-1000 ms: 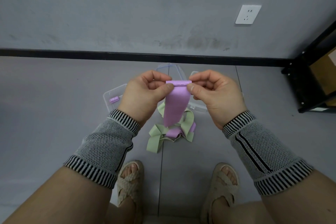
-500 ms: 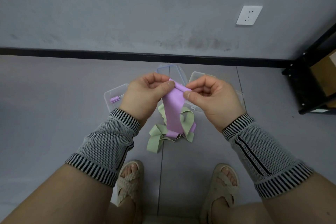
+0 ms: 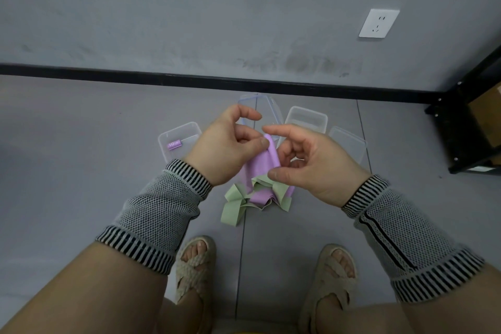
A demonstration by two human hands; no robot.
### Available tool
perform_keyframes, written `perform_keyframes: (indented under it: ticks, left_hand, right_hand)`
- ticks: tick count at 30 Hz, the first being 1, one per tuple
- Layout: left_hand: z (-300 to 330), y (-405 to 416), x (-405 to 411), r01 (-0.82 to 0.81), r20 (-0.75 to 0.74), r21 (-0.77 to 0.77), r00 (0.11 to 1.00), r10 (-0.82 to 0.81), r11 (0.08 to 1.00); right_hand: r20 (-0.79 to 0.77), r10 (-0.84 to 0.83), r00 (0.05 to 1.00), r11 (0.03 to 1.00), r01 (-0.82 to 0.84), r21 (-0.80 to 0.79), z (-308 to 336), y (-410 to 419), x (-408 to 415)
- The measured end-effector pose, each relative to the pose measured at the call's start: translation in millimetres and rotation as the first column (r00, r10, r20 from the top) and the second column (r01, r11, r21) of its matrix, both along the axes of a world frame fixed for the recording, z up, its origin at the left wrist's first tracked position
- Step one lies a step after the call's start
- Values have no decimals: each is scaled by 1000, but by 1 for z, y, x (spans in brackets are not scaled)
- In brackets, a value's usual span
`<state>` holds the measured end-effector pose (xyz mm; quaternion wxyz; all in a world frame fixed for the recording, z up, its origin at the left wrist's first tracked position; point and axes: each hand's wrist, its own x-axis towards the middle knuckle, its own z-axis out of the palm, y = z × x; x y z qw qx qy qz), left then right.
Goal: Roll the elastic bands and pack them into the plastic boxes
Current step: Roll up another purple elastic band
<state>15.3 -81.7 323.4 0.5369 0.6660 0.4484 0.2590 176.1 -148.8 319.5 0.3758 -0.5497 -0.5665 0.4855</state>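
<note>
At mid-frame the left hand (image 3: 226, 145) pinches the top of the flat lilac elastic band (image 3: 264, 165), which hangs toward the green-and-lilac band heap (image 3: 253, 195) on the floor. The right hand (image 3: 309, 161), fingers loosely curled, seems only to brush it. Clear plastic boxes (image 3: 306, 119) lie behind.

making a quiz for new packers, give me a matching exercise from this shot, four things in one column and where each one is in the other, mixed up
Things:
1. purple band
2. small purple roll
3. green bands
4. wall socket

Places:
A. loose on the floor, between the arms
B. on the grey wall, upper right
C. pinched by the left hand
D. inside the leftmost plastic box

Pairs: 1-C, 2-D, 3-A, 4-B
</note>
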Motion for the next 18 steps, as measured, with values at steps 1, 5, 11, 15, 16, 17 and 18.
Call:
perform_keyframes:
  ticks: [1,5,11,15,16,17,18]
  left_hand:
    - [0,-1,0,2,-8,2,1000,-2,1000]
    - [1,1,-4,28,-140,43,990,-22,999]
    - [-1,7,-13,72,-126,-23,989,-74,997]
    - [0,4,-6,20,12,-51,1000,-19,999]
    - [0,3,-4,12,23,-46,1000,-11,999]
    - [1,2,-2,5,23,-36,1000,-4,999]
    - [1,1,0,-6,14,-19,1000,6,1000]
  right_hand:
    - [5,1,1000,1000,-1,-3,-1,0,0]
    - [-19,2,1000,1000,-2,-17,-3,1,2]
    - [-59,-7,998,1000,6,-12,-3,2,7]
    - [-74,-30,997,1000,30,2,-4,1,5]
    - [-55,-43,998,999,44,20,-5,1,4]
    - [-28,-56,998,998,57,40,-6,1,3]
    - [-1,-68,998,996,68,63,-7,1,2]
